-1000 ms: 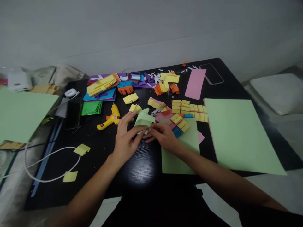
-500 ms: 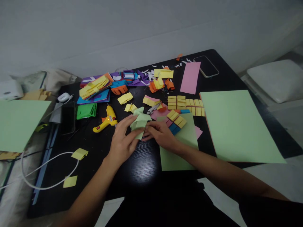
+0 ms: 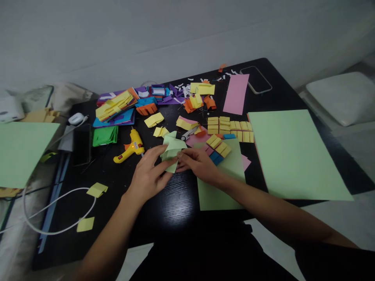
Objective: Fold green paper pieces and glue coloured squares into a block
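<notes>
Both hands hold a folded piece of light green paper (image 3: 173,147) above the black table. My left hand (image 3: 149,171) grips its left side, thumb in front and fingers behind. My right hand (image 3: 199,162) pinches the paper's right edge, with some fingers tucked out of sight behind it. Just beyond the paper lies a pair of scissors (image 3: 188,134), partly covered. Under my right forearm rests a green sheet (image 3: 219,191). On it sits a block of folded yellow, pink and blue paper pieces (image 3: 218,148), close to my right hand.
A yellow glue gun (image 3: 131,147) lies left of my hands. Folded yellow strips (image 3: 114,107), green pieces (image 3: 105,136) and paper scraps line the back. A large green sheet (image 3: 295,156), a pink sheet (image 3: 236,93) and a phone (image 3: 256,80) lie right. A white cable (image 3: 58,233) loops at left.
The camera view has shifted slightly. My left hand has moved a little lower along the green paper; my right hand still pinches its edge.
</notes>
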Available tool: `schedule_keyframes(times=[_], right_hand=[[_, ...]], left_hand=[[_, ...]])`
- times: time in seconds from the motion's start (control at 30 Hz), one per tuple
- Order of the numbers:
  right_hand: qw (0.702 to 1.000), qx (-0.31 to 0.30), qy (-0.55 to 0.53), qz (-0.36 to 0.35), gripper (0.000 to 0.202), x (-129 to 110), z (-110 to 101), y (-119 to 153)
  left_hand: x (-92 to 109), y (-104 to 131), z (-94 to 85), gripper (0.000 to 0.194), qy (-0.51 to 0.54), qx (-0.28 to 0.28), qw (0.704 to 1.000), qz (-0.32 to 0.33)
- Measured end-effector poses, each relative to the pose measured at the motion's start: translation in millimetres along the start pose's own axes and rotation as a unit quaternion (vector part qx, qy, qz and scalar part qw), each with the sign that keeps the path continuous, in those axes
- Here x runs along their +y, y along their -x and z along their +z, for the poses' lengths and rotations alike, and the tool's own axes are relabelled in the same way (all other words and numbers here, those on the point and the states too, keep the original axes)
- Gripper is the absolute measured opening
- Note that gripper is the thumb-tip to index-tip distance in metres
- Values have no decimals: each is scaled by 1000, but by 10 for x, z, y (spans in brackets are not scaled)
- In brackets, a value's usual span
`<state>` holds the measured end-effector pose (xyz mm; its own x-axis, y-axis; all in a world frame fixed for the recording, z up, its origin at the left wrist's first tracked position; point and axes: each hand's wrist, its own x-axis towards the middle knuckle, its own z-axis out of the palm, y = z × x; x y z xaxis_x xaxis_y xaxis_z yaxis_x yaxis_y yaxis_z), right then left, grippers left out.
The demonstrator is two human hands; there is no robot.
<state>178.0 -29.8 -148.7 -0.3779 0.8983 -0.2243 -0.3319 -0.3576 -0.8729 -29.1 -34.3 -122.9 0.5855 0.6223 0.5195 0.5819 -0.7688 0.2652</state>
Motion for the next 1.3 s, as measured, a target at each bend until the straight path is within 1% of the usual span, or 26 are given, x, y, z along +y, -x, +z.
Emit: schedule_keyframes(times=[0.1, 0.13, 0.17, 0.23, 0.27, 0.3, 0.33, 0.37, 0.4, 0.43, 0.47, 0.5, 0.53, 0.6, 0.7, 0.8, 0.9, 1.07, 1.17, 1.3], right_hand=[[1000, 3, 25, -10, 43, 5, -9, -1], [999, 10, 30, -15, 44, 4, -12, -3], [999, 19, 35, -23, 45, -1, -15, -4], [996, 39, 57, -47, 45, -16, -20, -8], [994, 50, 77, -63, 45, -27, -22, -9], [990, 62, 102, -78, 45, -38, -22, -7], [985, 72, 129, -92, 45, -47, -21, -4], [979, 81, 153, -103, 45, -55, -18, 0], [975, 86, 170, -113, 46, -61, -14, 6], [973, 88, 179, -117, 46, -63, -8, 12], [973, 86, 179, -119, 46, -63, -2, 17], [974, 82, 172, -119, 46, -61, 5, 21], [977, 78, 161, -117, 45, -57, 10, 22], [983, 68, 133, -107, 43, -48, 16, 15], [992, 51, 82, -83, 39, -35, 16, -6], [996, 42, 50, -56, 40, -23, 12, -22], [997, 43, 48, -43, 39, -11, 11, -20], [998, 41, 48, -15, 33, -9, 18, -4], [998, 38, 40, -2, 34, -24, 25, 4], [998, 40, 40, 9, 37, -33, 31, 8]], left_hand=[[45, -24, -20, 31, 10, 10, 1000, 0], [65, -29, -26, 30, 21, 22, 999, -7], [84, -32, -26, 27, 40, 45, 998, -20], [118, -30, -10, 21, 107, 123, 983, -80], [132, -29, 7, 20, 157, 163, 965, -130], [145, -31, 27, 20, 213, 187, 940, -191], [158, -38, 48, 22, 268, 190, 909, -257], [173, -49, 68, 25, 318, 173, 875, -322], [190, -65, 83, 30, 360, 141, 842, -375], [209, -84, 94, 36, 393, 107, 815, -413], [229, -105, 101, 44, 417, 79, 794, -435], [250, -125, 105, 51, 433, 63, 782, -444], [269, -143, 107, 55, 442, 59, 776, -446], [295, -166, 112, 55, 441, 66, 776, -447], [296, -173, 124, 44, 427, 85, 776, -456], [272, -169, 132, 37, 413, 104, 780, -459], [260, -173, 133, 33, 404, 117, 782, -459], [252, -179, 133, 32, 408, 120, 769, -477], [240, -179, 134, 34, 413, 120, 762, -484], [239, -179, 132, 34, 410, 121, 766, -480]])
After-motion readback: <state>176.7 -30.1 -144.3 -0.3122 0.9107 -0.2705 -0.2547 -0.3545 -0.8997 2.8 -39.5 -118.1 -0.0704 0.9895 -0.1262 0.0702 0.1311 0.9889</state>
